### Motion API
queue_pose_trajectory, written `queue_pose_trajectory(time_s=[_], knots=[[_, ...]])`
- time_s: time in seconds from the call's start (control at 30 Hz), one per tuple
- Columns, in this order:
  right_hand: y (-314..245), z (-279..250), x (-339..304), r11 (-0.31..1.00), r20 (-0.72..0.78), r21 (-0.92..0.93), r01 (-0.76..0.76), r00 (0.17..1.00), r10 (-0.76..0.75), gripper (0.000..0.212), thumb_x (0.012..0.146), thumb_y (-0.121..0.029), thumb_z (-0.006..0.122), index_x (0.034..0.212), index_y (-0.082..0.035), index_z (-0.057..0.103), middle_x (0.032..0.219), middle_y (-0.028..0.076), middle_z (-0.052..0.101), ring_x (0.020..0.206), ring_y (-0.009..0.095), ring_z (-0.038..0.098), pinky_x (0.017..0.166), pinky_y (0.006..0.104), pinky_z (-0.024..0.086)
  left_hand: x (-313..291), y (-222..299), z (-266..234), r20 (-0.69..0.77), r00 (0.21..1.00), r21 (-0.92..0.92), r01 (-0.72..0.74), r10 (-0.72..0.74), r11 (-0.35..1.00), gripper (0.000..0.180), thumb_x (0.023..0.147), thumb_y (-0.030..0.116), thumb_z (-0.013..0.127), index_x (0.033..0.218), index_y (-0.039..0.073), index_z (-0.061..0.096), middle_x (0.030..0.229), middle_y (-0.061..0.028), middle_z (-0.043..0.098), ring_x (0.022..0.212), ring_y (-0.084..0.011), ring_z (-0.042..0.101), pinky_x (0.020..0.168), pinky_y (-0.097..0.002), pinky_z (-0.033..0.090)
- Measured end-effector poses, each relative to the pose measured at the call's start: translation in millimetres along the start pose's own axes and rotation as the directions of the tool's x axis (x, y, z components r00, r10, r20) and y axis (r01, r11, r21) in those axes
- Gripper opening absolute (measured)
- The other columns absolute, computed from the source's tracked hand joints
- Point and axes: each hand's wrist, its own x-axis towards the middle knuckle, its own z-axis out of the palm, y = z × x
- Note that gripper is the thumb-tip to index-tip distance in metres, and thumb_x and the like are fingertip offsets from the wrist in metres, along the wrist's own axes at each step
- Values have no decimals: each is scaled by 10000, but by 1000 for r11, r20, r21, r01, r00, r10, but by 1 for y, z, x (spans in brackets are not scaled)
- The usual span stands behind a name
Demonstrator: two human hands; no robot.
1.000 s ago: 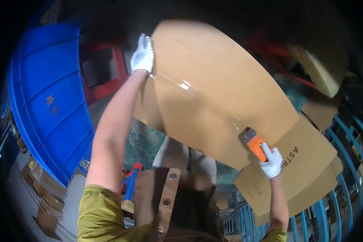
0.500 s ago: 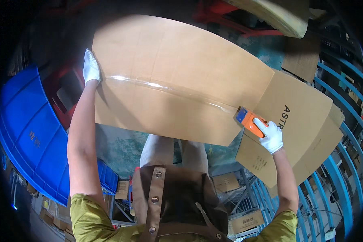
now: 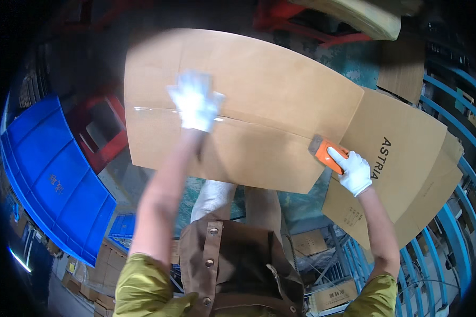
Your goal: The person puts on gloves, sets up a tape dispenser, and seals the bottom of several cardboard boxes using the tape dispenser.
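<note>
Head view: large brown cardboard box (image 3: pixel 259 84) held flat-side up, filling the upper middle. Clear tape strip (image 3: pixel 158 111) laid along the centre seam from the box's left edge toward its right edge. Left hand (image 3: pixel 195 101), white-gloved and blurred, spread flat on the seam near the middle, pressing, gripping nothing. Right hand (image 3: pixel 354 170), also gloved, closed around an orange tape dispenser (image 3: pixel 327 152) at the box's right edge, just where the seam ends. Side flap (image 3: pixel 402 158) with dark print hanging open beyond that edge. Blue plastic crate (image 3: pixel 47 174) at the left, red frame (image 3: pixel 103 132) beside it, blue metal racking (image 3: pixel 455 211) at the right, smaller cartons (image 3: pixel 328 296) on the floor below.

Judged from this: seam apparently taped almost end to end; cutting the tape and smoothing it down seemingly left.
</note>
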Motion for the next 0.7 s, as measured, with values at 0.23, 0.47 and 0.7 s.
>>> queue_pose_trajectory(time_s=[0.23,0.47,0.7], knots=[[-9,-1,7,991,-6,129,26,1000,-25,683,782,-120,664,1386,-375,472,1065,178,590,919,343,629,789,447,533,-30,232,19,74,956,-368,-238,284,899,590,915,403,543,1443,174,413,1521,-156,326,1403,-436,261,1094,-680,169],[49,16,-19,946,-24,265,185,982,-186,535,851,-126,607,1336,-334,522,1000,172,623,860,376,642,775,457,532,-34,257,23,120,953,-283,-235,277,930,593,931,358,506,1466,134,387,1536,-153,311,1420,-443,230,1118,-657,131],[199,82,-117,994,-129,108,17,992,-3,543,824,-82,600,1300,-339,560,1057,150,625,888,355,631,747,440,514,-28,271,17,60,943,-202,-309,327,929,614,960,394,410,1481,74,358,1562,-197,261,1434,-471,180,1140,-635,67]])
